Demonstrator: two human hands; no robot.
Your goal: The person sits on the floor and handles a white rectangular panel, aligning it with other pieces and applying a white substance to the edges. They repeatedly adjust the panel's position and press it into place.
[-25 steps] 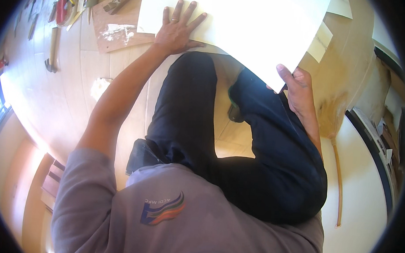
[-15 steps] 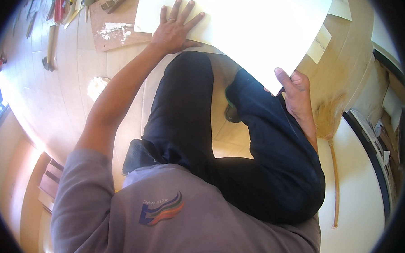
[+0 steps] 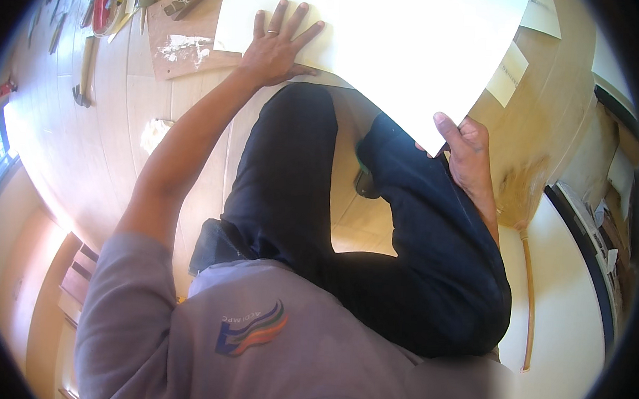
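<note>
A large white sheet (image 3: 391,38), bright with glare, lies in front of me and runs out of the top of the picture. My left hand (image 3: 276,49) rests flat on its near left part, fingers spread, a ring on one finger. At the near right corner, my right hand (image 3: 464,145) pinches the sheet, thumb on top and fingers underneath. That corner is lifted and curls above my right leg. The sheet's far edge is out of view.
Left of the sheet lies a brown board (image 3: 187,51) with white smears and a hand plane (image 3: 188,0) on it. A hammer (image 3: 85,71) and a crumpled white piece (image 3: 155,134) lie on the floor. A broom (image 3: 525,201) stands at right, near papers (image 3: 508,74).
The view has shifted slightly. Both hands keep their places on the sheet, and the lifted corner sits a touch lower in the picture.
</note>
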